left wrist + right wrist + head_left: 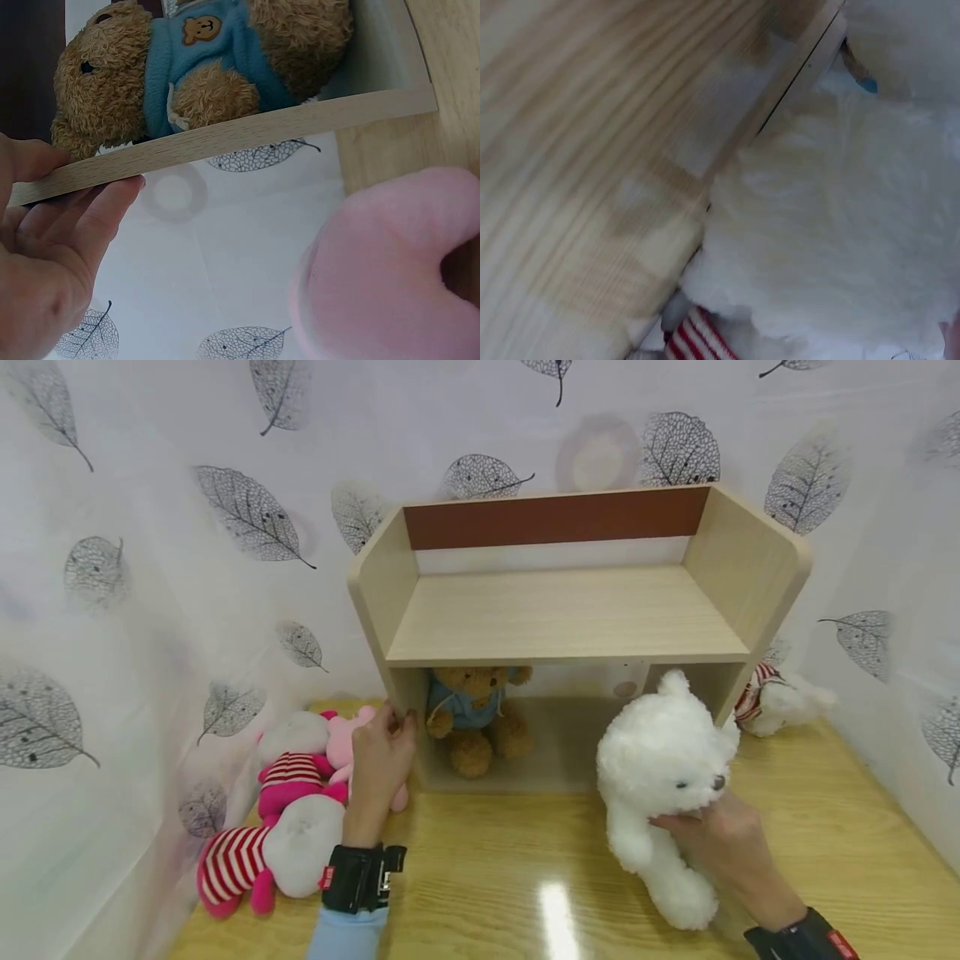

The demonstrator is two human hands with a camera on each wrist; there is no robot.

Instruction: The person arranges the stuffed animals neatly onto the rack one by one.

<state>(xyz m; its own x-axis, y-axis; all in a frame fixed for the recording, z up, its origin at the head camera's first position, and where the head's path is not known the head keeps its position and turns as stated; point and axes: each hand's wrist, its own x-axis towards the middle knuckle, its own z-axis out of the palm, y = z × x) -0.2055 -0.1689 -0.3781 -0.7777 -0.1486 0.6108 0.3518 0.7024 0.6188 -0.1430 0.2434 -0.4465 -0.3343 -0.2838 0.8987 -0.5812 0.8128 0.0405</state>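
Note:
My right hand (723,839) grips a fluffy white teddy bear (660,760) at its neck and chest, in front of the right end of a small wooden shelf (570,610). White fur (840,225) fills much of the right wrist view, where the hand is nearly all hidden. My left hand (382,756) holds the front edge of the shelf's left side panel (225,139), thumb on the inner face and fingers on the outer one. Inside the lower compartment, by that panel, sits a brown teddy bear (472,718) in a blue top; the upper board hides the top of its head.
Left of the shelf lie several plush toys: a striped one (236,868), another striped one (292,777) and a pink one (341,743). A white plush (783,706) in red stripes lies behind the right side. Leaf-patterned cloth (150,610) surrounds the wooden table (480,877).

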